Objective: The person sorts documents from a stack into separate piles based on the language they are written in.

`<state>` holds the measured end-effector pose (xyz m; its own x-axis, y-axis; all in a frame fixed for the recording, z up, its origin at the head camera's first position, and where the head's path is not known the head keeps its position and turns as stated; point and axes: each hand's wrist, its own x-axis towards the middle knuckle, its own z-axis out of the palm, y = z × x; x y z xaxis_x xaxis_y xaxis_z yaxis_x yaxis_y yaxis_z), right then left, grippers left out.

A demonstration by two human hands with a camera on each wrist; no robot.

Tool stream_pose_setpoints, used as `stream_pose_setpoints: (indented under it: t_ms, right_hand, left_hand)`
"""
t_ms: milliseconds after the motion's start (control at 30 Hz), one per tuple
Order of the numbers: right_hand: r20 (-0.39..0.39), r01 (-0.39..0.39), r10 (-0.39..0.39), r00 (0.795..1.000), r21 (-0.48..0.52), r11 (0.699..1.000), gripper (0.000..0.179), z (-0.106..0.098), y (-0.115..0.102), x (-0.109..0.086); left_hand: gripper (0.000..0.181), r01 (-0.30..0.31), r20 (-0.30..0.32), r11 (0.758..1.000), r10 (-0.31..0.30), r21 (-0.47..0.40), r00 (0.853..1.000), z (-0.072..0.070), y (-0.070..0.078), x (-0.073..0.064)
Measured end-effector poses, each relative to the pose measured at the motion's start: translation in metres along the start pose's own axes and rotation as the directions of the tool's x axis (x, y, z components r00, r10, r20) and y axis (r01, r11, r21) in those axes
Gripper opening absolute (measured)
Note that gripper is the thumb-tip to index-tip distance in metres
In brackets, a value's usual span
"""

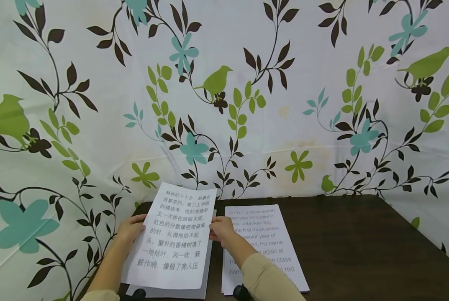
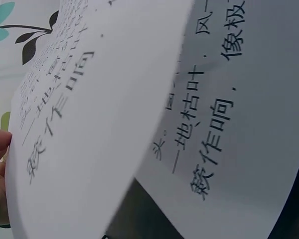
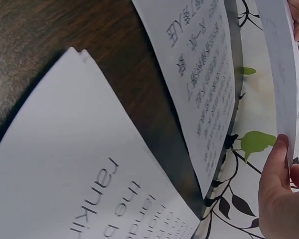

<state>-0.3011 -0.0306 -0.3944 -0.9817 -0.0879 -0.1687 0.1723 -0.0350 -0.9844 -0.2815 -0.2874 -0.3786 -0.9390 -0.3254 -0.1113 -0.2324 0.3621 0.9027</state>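
Observation:
A printed sheet of paper (image 1: 171, 238) with Chinese characters is held up by both hands, tilted above the table. My left hand (image 1: 131, 229) grips its left edge, and my right hand (image 1: 222, 230) pinches the right edge between thumb and fingers. In the right wrist view the right thumb (image 3: 279, 154) presses against the sheet, seen nearly edge-on. Beneath it lies another sheet with Chinese print (image 2: 249, 164), partly hidden by the raised one. To the right, under my right forearm, is a stack of sheets with English print (image 1: 262, 221).
The dark brown wooden table (image 1: 345, 246) extends to the right of the stacks. Behind it hangs a white cloth (image 1: 239, 159) patterned with leaves, flowers and birds. Dark round objects (image 1: 242, 292) show near both wrists at the bottom edge.

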Motion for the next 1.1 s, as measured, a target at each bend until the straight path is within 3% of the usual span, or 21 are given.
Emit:
stream_pose_setpoints:
  t_ms: [233, 467, 833, 1000, 1100]
  right_hand:
    - [0.019, -0.033, 0.033, 0.999, -0.009, 0.999, 0.032, 0.000, 0.007, -0.001]
    - [0.112, -0.090, 0.088, 0.990, 0.014, 0.996, 0.036, -0.004, 0.014, 0.002]
    - [0.219, -0.110, 0.103, 0.970, 0.020, 0.994, 0.040, -0.006, 0.020, -0.003]
    - [0.232, -0.112, 0.108, 0.967, 0.003, 0.994, 0.035, -0.004, 0.023, -0.002]
    - [0.223, -0.116, 0.116, 0.968, -0.014, 0.993, 0.042, -0.004, 0.025, -0.002]
  left_hand:
    - [0.041, -0.018, -0.021, 1.000, 0.017, -0.006, 1.000, 0.007, -0.015, 0.010]
    - [0.041, -0.059, -0.061, 0.998, 0.059, 0.004, 0.996, 0.012, -0.022, 0.009]
    - [0.042, -0.025, -0.067, 0.999, 0.027, 0.024, 0.997, 0.015, -0.037, 0.013]
    - [0.041, -0.049, -0.088, 0.998, 0.052, 0.038, 0.995, 0.018, -0.040, 0.013]
    - [0.041, -0.055, -0.104, 0.998, 0.058, 0.037, 0.993, 0.020, -0.042, 0.011]
